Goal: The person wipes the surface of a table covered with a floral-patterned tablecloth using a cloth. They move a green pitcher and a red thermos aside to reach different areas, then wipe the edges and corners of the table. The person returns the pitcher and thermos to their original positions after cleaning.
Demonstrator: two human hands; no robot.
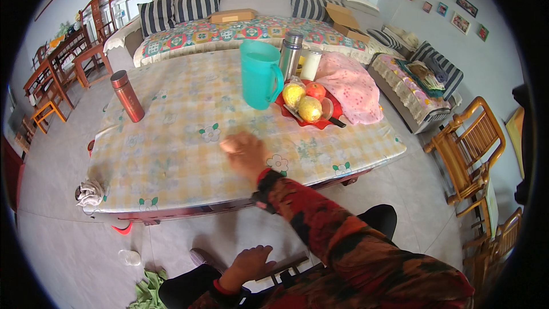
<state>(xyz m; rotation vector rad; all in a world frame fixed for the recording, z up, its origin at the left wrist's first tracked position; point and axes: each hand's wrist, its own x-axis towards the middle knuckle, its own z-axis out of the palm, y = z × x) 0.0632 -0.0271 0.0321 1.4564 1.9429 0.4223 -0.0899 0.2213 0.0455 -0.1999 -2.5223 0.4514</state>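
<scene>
My right hand [245, 153] is over the checked, flowered tablecloth [184, 171], in front of a turquoise plastic pitcher [257, 75]. It is blurred and its fingers look curled; whether something is in them cannot be told. Low over my lap, my left hand [249, 266] is empty with its fingers apart. A red scalloped tray [319, 125] right of the pitcher holds wrapped yellow fruit [309, 109], a red fruit [315, 90] and a black-handled utensil [337, 122]. Behind the tray stand a steel thermos [291, 56] and a white bottle [311, 64].
A copper-red flask [128, 96] stands on the table's left part; a crumpled cloth [90, 193] lies at its near left corner. Pink cloth [351, 90] lies beside the tray. Beyond is a sofa [255, 2]; at right, a wooden chair [467, 150]. Green cloth [148, 289] lies on the floor.
</scene>
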